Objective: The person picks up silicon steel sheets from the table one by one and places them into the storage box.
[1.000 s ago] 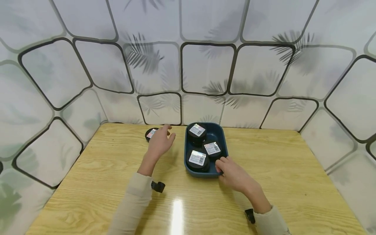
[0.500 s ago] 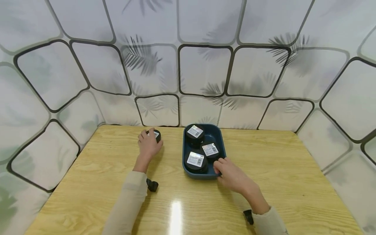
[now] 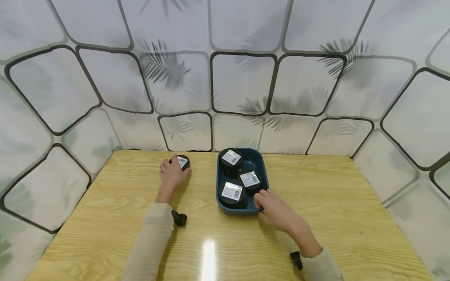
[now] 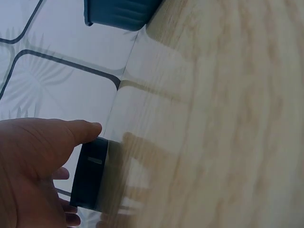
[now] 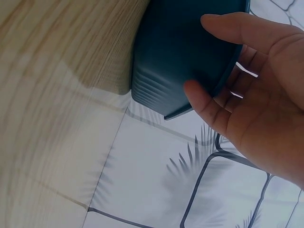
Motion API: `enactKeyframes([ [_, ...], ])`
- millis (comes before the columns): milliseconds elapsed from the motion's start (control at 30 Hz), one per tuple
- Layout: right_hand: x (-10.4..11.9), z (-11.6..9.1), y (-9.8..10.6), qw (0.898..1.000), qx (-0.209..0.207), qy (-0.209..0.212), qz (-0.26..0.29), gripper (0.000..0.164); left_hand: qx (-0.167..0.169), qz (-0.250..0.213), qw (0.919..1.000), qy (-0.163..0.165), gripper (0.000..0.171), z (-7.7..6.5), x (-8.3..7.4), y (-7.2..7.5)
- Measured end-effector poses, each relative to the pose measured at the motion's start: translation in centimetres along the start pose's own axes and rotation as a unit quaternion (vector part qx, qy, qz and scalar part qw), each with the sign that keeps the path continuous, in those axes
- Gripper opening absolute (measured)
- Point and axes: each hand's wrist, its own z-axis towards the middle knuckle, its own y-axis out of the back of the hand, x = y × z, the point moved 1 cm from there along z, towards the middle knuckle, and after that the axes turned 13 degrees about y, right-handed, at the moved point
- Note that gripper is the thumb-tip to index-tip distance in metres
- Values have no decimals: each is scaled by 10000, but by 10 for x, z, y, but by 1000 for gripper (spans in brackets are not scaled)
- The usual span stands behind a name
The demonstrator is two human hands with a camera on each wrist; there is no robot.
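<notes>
At the back left of the table, a black round tub (image 3: 184, 160) with a silvery label lies under my left hand (image 3: 171, 175). Thumb and fingers grip it from opposite sides; in the left wrist view the tub (image 4: 89, 173) stands on the wood, its far side hidden by the hand. A dark blue plastic bin (image 3: 242, 212) holds several similar labelled tubs, among them one at the back left (image 3: 231, 157), one on the right (image 3: 250, 179) and one in front (image 3: 233, 192). My right hand (image 3: 279, 210) pinches the bin's near right corner, thumb outside the wall.
The wooden table (image 3: 334, 203) ends at a patterned fabric wall (image 3: 242, 82) at the back, with more of it at both sides. A black wrist camera (image 3: 180, 218) sits by the left sleeve and another (image 3: 296, 260) by the right.
My left hand has moved left onto the lone tub and now grips it; a second ago it hovered to its right. The right hand has stayed on the bin's corner.
</notes>
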Motion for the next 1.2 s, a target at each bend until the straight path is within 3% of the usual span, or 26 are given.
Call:
enactKeyframes([
  [267, -1, 0, -1, 10000, 24, -12, -34, 32, 54, -76, 10000, -11, 83, 7, 0, -2],
  [633, -1, 1, 0, 10000, 49, -78, 14, 32, 45, -211, 9996, -159, 78, 3, -7, 3],
  [1200, 1, 1, 2, 9999, 42, -89, 25, 32, -120, 330, 9991, -231, 78, -5, -6, 0],
])
